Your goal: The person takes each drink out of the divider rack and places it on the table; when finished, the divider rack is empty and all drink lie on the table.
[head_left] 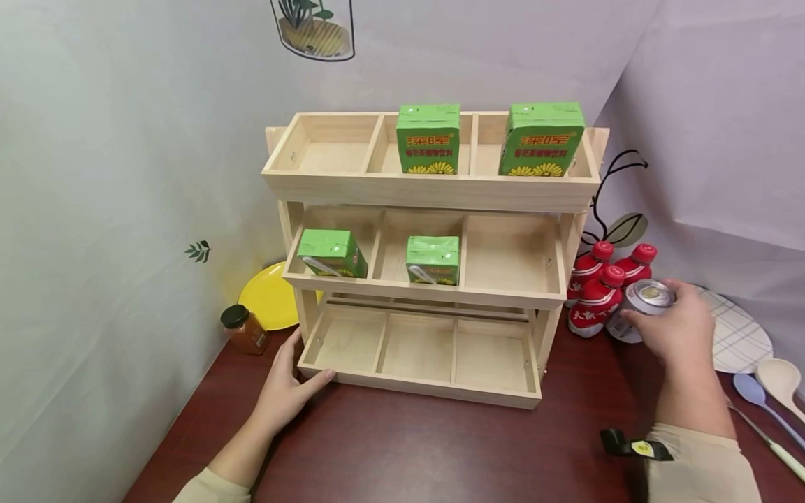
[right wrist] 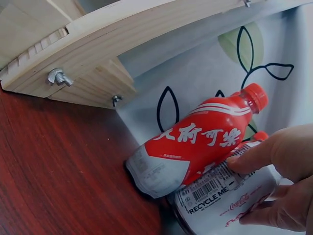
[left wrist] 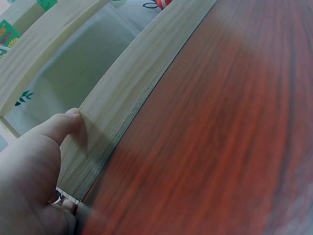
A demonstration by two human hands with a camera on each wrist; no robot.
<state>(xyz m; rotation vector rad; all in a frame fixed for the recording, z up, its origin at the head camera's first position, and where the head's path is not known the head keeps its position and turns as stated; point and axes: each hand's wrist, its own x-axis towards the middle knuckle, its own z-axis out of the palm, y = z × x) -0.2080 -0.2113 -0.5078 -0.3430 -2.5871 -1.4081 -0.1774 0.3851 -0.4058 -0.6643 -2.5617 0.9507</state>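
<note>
My right hand (head_left: 685,328) holds a silver-white drink can (head_left: 643,302), thumb on one side and fingers on the other. Printed lettering shows on that can (right wrist: 230,198) in the right wrist view. It stands against red-capped cola bottles (head_left: 594,304), one of which (right wrist: 198,139) lies closest to the thumb. At the lower left corner of a three-tier wooden rack (head_left: 434,194), my left hand (head_left: 286,391) grips the bottom tray. Its thumb lies on the front board (left wrist: 122,93), while the other fingers are partly hidden around the corner. Green drink cartons (head_left: 429,140) stand in the upper two tiers.
Left of the rack are a jar with a black lid (head_left: 245,330) and a yellow plate (head_left: 270,297). A checked plate (head_left: 736,332), a cream spoon (head_left: 778,379), a blue spoon (head_left: 750,388) and a light-handled utensil (head_left: 786,457) lie at the right.
</note>
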